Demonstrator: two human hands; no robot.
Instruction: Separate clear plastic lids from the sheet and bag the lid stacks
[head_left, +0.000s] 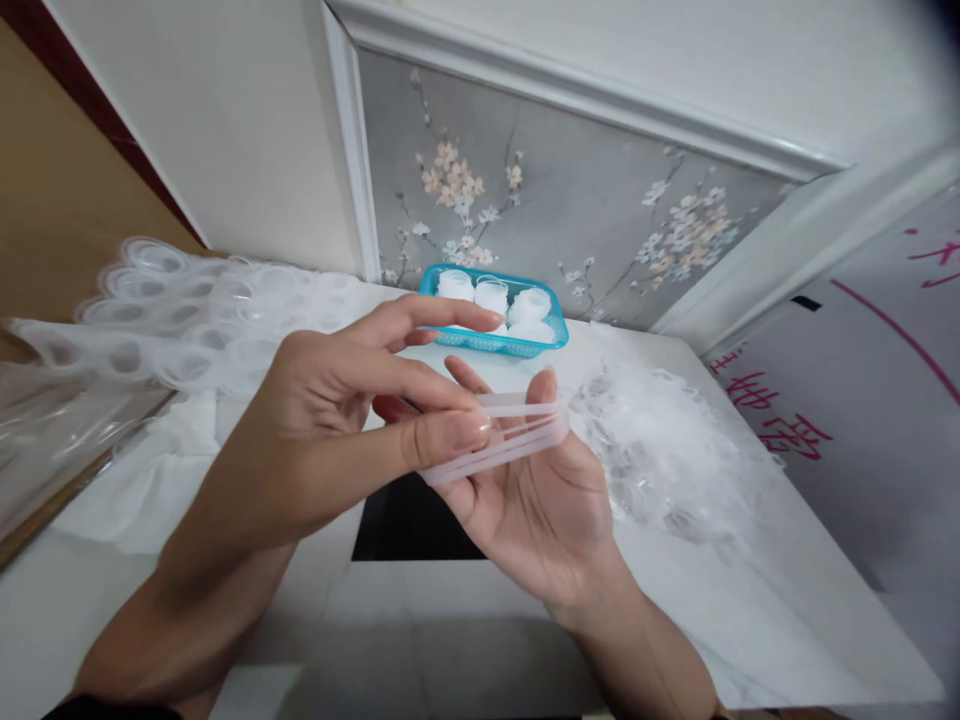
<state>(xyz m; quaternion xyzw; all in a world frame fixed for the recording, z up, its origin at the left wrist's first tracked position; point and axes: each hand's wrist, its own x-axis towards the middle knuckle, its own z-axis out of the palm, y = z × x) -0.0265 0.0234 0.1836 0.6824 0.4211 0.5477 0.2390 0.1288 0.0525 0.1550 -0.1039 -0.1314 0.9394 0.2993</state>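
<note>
My left hand (352, 400) and my right hand (544, 500) meet above the middle of the white table (465, 620). Between them is a thin clear plastic piece (510, 440), seen edge-on. My right hand lies palm up under it, with its thumb on the far side. The thumb and fingers of my left hand pinch the piece's near left end. A teal basket (551, 335) with several white plastic cups stands behind the hands, against the wall.
A heap of clear plastic pieces (660, 440) lies on the table to the right. Stacked clear plastic trays with round pockets (172, 320) fill the left side. A dark square opening (405, 525) shows under the hands. A flowered wall panel (570, 210) backs the table.
</note>
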